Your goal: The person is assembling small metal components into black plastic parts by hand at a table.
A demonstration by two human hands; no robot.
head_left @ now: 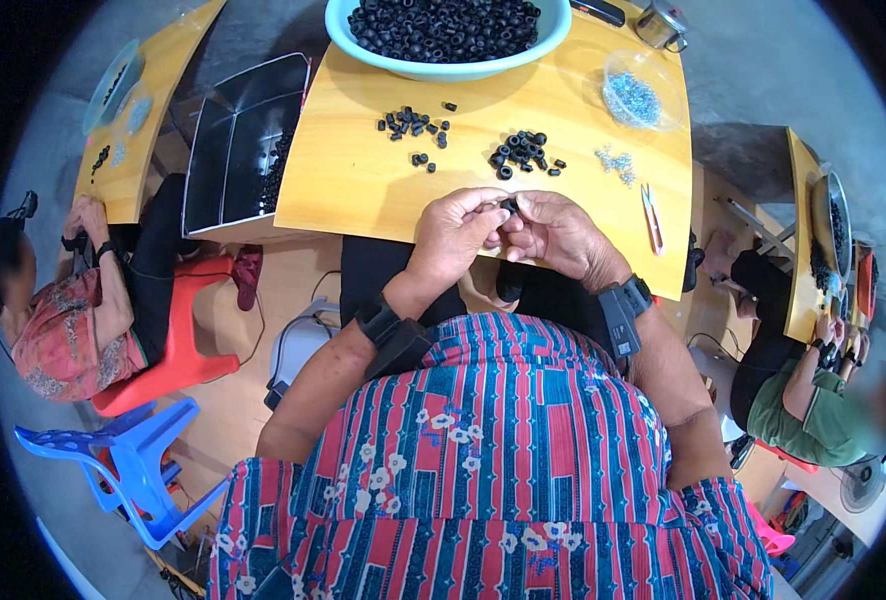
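Observation:
My left hand (pixel 455 228) and my right hand (pixel 561 236) meet at the near edge of the yellow table (pixel 343 180). Between their fingertips they pinch a small black cylindrical part (pixel 509 205), mostly covered by the fingers. Just beyond lie two loose groups on the tabletop: short black cylinders (pixel 410 124) on the left and black ring-like parts (pixel 519 150) in the middle. To the right is a small scatter of tiny silvery pieces (pixel 617 163), with pink-handled snips (pixel 653 218) beside it.
A light blue basin (pixel 448 70) full of black parts stands at the far side. A clear bowl (pixel 631 92) of silvery pieces and a metal cup (pixel 660 24) are far right. A black-lined box (pixel 225 150) adjoins the table's left. Other people sit at tables on both sides.

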